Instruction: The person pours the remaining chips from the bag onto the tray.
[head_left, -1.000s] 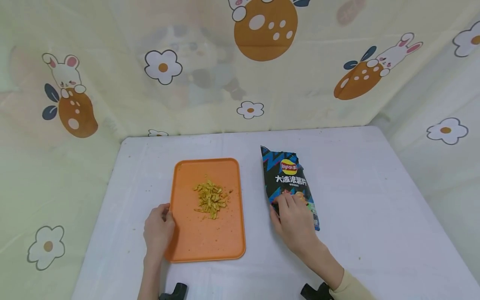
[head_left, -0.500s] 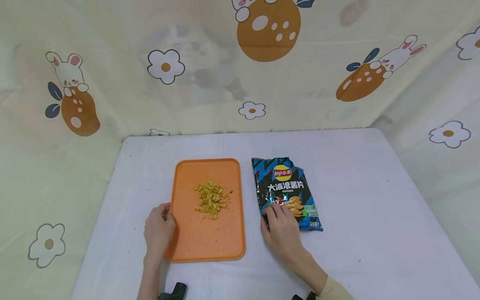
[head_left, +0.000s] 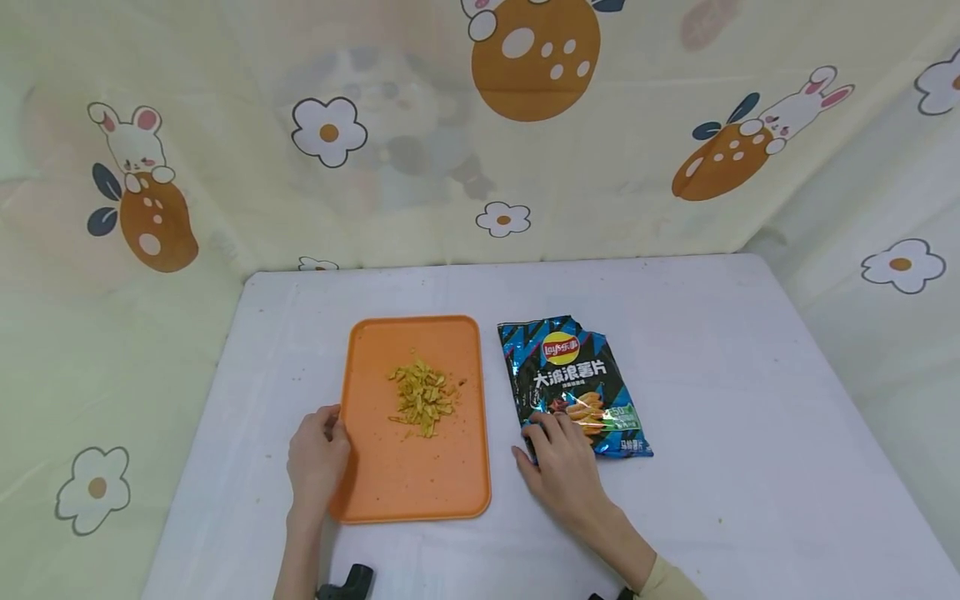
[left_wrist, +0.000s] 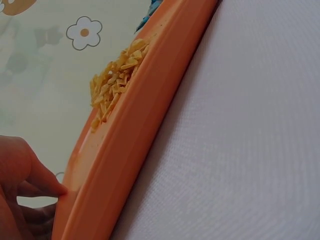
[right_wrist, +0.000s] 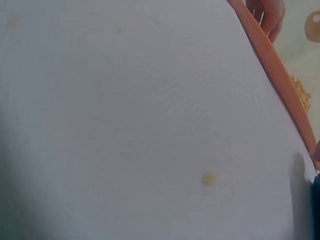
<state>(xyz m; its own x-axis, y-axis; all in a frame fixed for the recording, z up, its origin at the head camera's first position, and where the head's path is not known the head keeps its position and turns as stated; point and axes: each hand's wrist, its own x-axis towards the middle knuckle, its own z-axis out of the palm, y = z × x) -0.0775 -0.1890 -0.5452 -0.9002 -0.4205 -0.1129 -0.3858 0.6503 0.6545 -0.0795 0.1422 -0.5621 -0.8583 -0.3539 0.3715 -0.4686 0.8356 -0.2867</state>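
Observation:
An orange tray [head_left: 412,492] lies on the table with a small heap of broken yellow chips [head_left: 423,400] near its middle. At the tray's left edge, my left hand [head_left: 318,458] pinches the rim; the left wrist view shows the fingertips on the tray wall [left_wrist: 145,115]. To the right of the tray lies a blue and black Lay's chip bag [head_left: 562,375], flat, its top right corner torn. My right hand [head_left: 562,475] rests with its fingertips on the bag's lower left part, thumb spread away from the bag on the table side. Only a sliver of bag [right_wrist: 316,200] enters the right wrist view.
A white cloth covers the table [head_left: 712,400], with small crumbs scattered on it. A patterned curtain [head_left: 405,167] stands behind and at both sides. Black wrist gear [head_left: 348,583] shows at the bottom edge.
The bag has come down from my right hand's grip, shifted left and toward me, and flattened on the table. The right thumb has moved away from it. My left hand and the tray stay put.

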